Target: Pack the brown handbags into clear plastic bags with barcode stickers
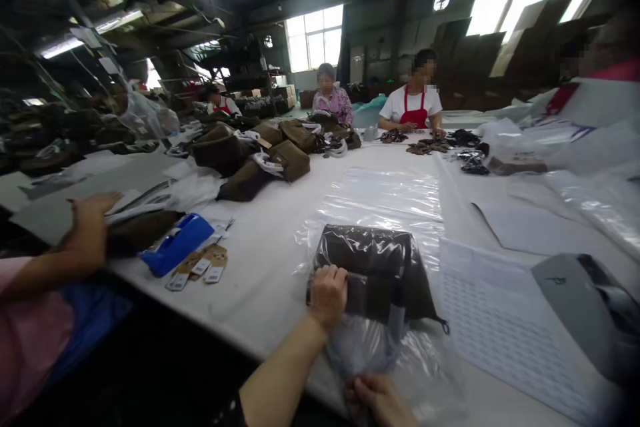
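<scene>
A dark brown bag [370, 250] lies on the white table in front of me, partly inside a clear plastic bag [425, 373]. A small loop with a ring sticks out at its lower right corner. My left hand [330, 290] is closed over the left side of the brown bag, fingers curled on it. Close to the table's front edge, my right hand [383, 397] is closed and pinches the loose near end of the plastic. More clear plastic sheets [385, 190] lie flat beneath and beyond the brown bag.
Right of me are a printed label sheet [495, 320] and a grey tape dispenser [575, 300]. To the left are a blue dispenser [177, 243], cardboard tags [203, 267] and a co-worker's arm [85, 233]. Brown bags [270, 160] are piled farther back; other people sit across the table.
</scene>
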The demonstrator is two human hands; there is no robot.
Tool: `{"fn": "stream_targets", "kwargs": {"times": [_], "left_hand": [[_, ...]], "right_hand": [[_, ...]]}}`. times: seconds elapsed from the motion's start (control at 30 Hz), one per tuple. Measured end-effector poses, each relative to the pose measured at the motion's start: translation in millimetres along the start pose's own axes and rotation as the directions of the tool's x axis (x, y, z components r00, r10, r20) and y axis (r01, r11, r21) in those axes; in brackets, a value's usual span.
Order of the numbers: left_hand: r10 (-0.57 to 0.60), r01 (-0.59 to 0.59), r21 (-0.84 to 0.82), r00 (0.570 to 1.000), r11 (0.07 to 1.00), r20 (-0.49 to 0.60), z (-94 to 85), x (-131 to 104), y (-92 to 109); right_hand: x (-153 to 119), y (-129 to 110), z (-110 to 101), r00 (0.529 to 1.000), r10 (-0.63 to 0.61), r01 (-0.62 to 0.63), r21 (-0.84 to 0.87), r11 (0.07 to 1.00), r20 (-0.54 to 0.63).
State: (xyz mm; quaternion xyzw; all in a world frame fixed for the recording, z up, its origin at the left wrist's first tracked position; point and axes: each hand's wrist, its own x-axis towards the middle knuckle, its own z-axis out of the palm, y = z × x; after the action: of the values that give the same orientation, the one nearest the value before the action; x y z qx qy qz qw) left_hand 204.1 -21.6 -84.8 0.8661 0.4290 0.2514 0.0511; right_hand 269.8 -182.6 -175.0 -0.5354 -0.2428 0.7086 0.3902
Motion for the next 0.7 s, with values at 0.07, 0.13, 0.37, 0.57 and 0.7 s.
{"fn": "stream_targets", "kwargs": {"times": [0.07, 0.13, 0.37, 0.57, 0.7], "left_hand": [[-0.025, 0.026, 0.029, 0.999, 0.999, -0.046, 16.3, -19, 14], [-0.012, 0.019, 0.071, 0.996, 0.997, -0.093, 32.9, -35, 25], [0.047, -0.038, 0.146, 0.997, 0.989, -0.061, 63.3, -47, 27], [0.102, -0.107, -0.033, 0.986, 0.994, -0.135, 76.8, -42, 7], [0.053, -0.091, -0.153, 0.971, 0.984, -0.234, 84.9, -40, 2]], "right_hand": [[2, -3, 2, 1.000, -0.010, 0.011, -0.054, 0.998, 0.019], [-2, -6, 2, 0.996, -0.066, 0.075, -0.157, 0.985, 0.061], [-84, -27, -82, 0.951, -0.268, 0.307, -0.414, 0.857, 0.152], [-176, -82, -271, 0.204, -0.517, 0.375, -0.422, 0.825, -0.831], [-195, -119, -358, 0.081, -0.468, 0.312, -0.424, 0.850, -0.880]]}}
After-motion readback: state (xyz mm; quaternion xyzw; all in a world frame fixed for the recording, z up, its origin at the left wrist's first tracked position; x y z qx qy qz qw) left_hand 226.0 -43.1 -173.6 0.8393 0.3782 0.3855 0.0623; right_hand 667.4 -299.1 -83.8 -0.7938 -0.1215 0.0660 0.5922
